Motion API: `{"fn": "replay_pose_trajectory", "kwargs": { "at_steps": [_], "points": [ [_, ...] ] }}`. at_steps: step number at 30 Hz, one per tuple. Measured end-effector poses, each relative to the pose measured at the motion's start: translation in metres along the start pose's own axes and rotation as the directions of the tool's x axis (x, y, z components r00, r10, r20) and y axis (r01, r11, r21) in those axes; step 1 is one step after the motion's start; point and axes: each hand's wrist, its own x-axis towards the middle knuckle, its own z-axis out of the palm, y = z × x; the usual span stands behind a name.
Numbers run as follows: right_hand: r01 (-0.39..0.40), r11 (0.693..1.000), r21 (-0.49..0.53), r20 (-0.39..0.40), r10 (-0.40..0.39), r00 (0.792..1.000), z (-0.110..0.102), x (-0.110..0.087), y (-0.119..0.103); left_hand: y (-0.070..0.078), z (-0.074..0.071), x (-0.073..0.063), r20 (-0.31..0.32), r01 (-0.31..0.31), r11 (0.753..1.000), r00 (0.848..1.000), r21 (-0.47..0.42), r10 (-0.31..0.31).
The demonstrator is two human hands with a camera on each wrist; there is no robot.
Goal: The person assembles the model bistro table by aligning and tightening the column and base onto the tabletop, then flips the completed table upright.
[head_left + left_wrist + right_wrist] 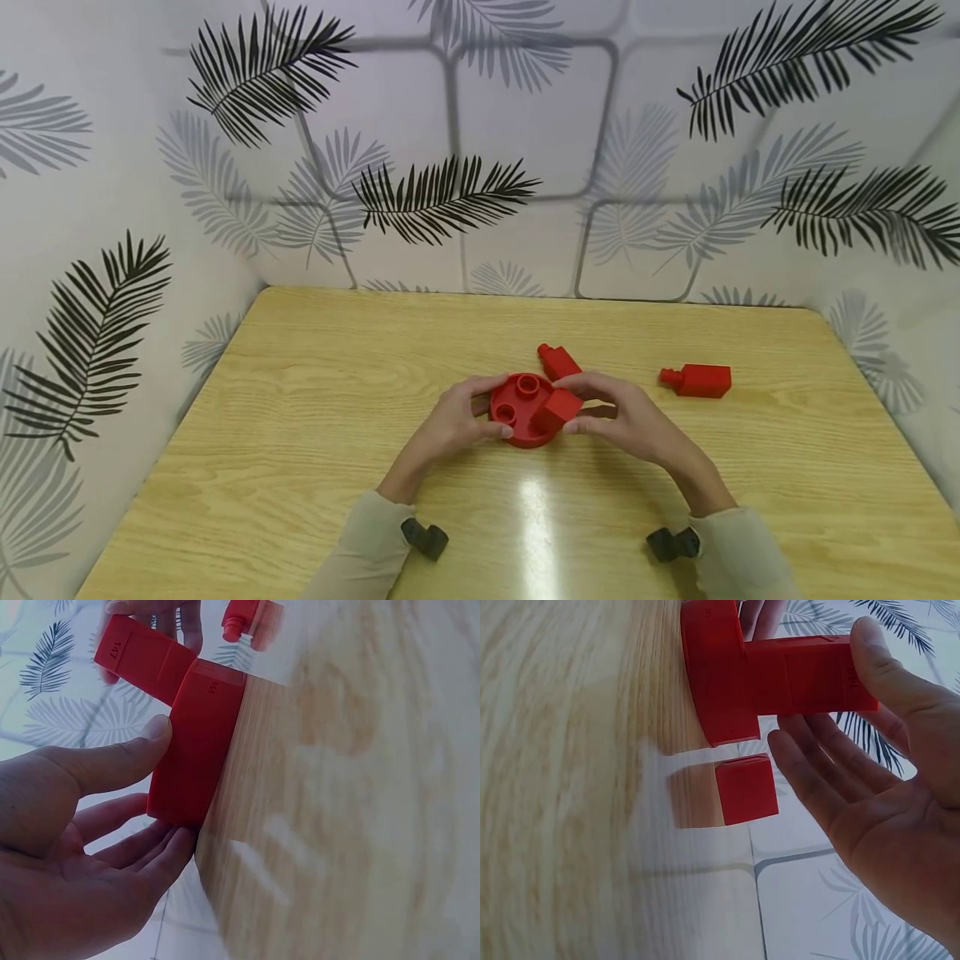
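Note:
A round red base (522, 427) with raised ring sockets lies on the wooden table, its rim marked 144 in the left wrist view. My left hand (453, 421) holds this base by its left side, thumb on the near rim and fingers curled round the far side. With its thumb and fingers, my right hand (633, 417) pinches a red rectangular block (810, 675), marked 147 in the left wrist view. The block stands up from the right part of the base, leaning slightly right in the head view. Its lower end is hidden where it meets the base.
Just behind the base lies a second red block (560, 363) with a narrow knobbed end, close to my right fingertips. Farther right is another such block (705, 381), lying on its side. A leaf-patterned backdrop (517, 250) rises behind the table (360, 358).

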Motion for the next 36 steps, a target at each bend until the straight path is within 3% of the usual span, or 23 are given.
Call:
{"fn": "replay_pose_trajectory", "kwargs": {
  "at_steps": [18,26,31,36],
  "points": [
    [0.047,0.998,-0.029,-0.021,-0.048,0.999,0.002,-0.001,0.003,0.0,0.002,0.002,-0.013,0.016,1.0,1.0,0.023,-0.016],
    [-0.028,1.0,0.001,-0.015,0.028,0.999,-0.004,-0.004,-0.003,-0.001,0.0,0.002,0.009,0.001,0.999,1.0,0.034,-0.002],
    [-0.039,0.999,-0.001,-0.166,0.038,0.985,-0.012,-0.006,-0.003,0.005,0.001,0.0,-0.008,-0.031,0.995,0.999,0.093,0.032],
    [-0.083,0.993,-0.079,-0.349,0.05,0.936,-0.015,-0.005,0.004,0.022,0.01,-0.003,-0.046,-0.144,0.954,0.986,0.264,0.162]
  ]
}}
